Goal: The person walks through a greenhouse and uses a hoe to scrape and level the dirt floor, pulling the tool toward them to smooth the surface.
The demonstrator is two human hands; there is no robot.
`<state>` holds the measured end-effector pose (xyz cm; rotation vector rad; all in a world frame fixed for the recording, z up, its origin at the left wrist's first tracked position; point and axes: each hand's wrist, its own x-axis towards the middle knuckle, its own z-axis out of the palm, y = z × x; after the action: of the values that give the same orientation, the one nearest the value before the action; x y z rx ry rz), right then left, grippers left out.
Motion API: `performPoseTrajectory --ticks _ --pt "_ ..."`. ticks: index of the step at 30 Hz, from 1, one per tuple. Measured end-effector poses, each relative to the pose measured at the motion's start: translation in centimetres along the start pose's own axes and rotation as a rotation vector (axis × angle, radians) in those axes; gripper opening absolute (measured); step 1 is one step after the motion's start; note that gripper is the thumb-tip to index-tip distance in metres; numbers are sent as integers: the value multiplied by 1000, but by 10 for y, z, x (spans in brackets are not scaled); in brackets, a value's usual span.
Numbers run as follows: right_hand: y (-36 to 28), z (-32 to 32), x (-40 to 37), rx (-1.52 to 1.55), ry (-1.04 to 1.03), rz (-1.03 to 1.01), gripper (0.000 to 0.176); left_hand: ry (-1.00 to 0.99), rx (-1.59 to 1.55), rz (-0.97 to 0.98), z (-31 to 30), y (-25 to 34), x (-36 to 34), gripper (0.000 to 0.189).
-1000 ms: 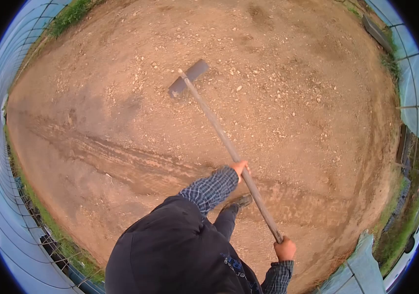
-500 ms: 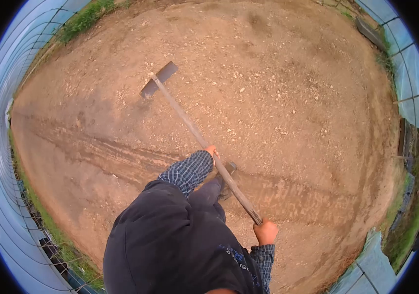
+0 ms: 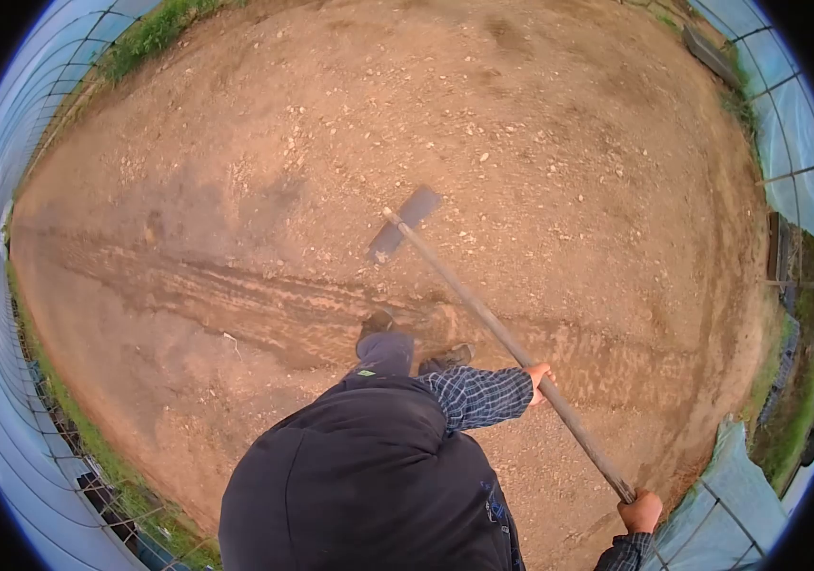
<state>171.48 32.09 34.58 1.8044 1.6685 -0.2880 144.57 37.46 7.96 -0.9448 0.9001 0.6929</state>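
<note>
A long-handled hoe slants across the middle of the view, its wooden handle running from the blade at 12 o'clock down toward 5 o'clock. The flat, wide blade is set crosswise, one end pointing to 2 o'clock and the other to 8 o'clock, low over pale, stony earth; whether it touches the ground I cannot tell. The left grip, at 4 o'clock, is clamped around the lower part of the handle, with a checked sleeve leading into it from 8 o'clock. The right grip, farther out between 4 and 5 o'clock, is wrapped around the handle's end. A dark top fills 6 o'clock; beyond it one shoe shows toward 7 o'clock and the other shoe toward 5 o'clock, the latter near the handle. Dark wheel-like ruts streak the earth toward 9 o'clock. Green plants grow between 10 and 11 o'clock, and blue sheeting lines the edge past 2 o'clock
</note>
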Motion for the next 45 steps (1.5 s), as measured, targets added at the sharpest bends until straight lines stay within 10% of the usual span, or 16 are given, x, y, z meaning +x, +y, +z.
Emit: performPoseTrajectory --ticks 5,18,23,35,45 --pt "-90 -27 25 -10 -15 -67 19 -92 -77 94 -33 91 -30 11" --pt "-561 -27 -39 264 227 -476 17 115 122 720 -273 528 -178 16" --pt "-555 9 -87 298 247 -442 13 236 -42 692 -300 479 -233 19" --pt "-237 -51 -177 -124 141 -73 16 -75 -55 17 -203 129 -173 11" --pt "-256 -87 -113 -221 261 -242 12 -121 -253 -21 -192 153 -164 11"
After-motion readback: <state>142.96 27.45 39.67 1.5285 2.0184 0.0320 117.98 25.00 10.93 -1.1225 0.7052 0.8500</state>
